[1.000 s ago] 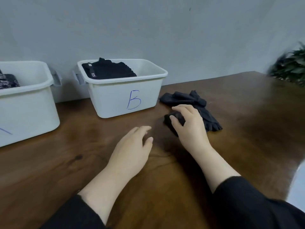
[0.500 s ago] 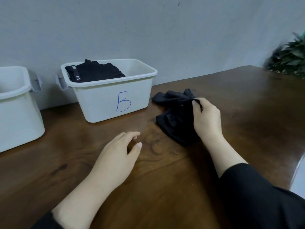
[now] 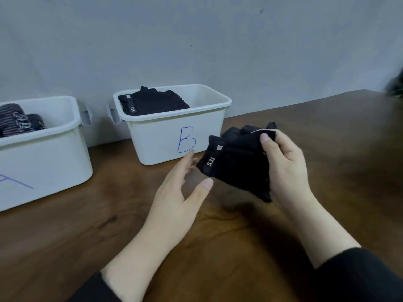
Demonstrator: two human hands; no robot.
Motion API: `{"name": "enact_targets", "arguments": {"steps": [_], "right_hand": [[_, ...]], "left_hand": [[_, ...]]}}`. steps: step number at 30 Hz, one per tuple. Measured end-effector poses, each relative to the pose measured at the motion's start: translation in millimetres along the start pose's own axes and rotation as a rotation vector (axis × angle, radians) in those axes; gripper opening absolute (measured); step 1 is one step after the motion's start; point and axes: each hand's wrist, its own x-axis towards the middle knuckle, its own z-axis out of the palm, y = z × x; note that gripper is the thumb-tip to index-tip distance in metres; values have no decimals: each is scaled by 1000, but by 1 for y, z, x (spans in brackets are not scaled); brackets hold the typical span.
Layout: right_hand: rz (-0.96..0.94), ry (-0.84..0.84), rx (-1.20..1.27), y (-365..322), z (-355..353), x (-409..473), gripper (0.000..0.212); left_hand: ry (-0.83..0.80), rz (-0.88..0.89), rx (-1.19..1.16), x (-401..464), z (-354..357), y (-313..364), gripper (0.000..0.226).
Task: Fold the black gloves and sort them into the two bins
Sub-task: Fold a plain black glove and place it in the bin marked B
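Observation:
My right hand grips a bunch of black gloves with a white "5.11" tag, lifted above the brown table. My left hand is open just left of the gloves, fingers relaxed, its fingertips close to the tagged cuff; whether they touch it is unclear. A white bin marked B stands behind them with folded black gloves in its left half. A second white bin at the left holds dark striped gloves.
The wooden table runs up to a grey wall. A dark blurred plant sits at the far right edge. Bare tabletop lies right of the gloves and in front of the bins.
My right hand has lifted the black gloves off the table and turned them toward me. My left hand has risen from the table toward the gloves. The view shifted, showing more of the left bin.

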Motion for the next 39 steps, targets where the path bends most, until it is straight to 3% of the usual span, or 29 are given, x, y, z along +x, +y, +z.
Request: {"name": "enact_targets", "arguments": {"steps": [5,9,12,16,18,20,22,28,32,39], "right_hand": [[118,-224,77,-1,27,-17,26],[80,-226,20,3,34,-21,27],[-10,-180,-45,7,30,-17,26],[-57,-191,-142,5,26,-11,24],[-55,-237,-190,4,26,-11,23],[-54,-337,-273,4,24,-13,22],[-77,-470,-366,6,24,-16,23],[-252,-843,-548,13,42,-29,34],[-219,-1052,-713,19,47,-33,40],[-235,-1059,-659,18,62,-35,42]], "left_hand": [[87,-16,-196,1,-4,8,20],[253,-80,-303,-1,-17,6,10],[446,-29,-212,-2,-39,2,8],[619,168,149,-10,-69,1,19],[450,214,341,-16,-70,-6,27],[98,134,538,-24,-61,-14,40],[-126,88,675,-34,-51,-21,50],[-68,50,700,-46,-62,-16,38],[-135,58,776,-47,-63,-16,39],[-127,53,881,-51,-73,-20,51]]}}
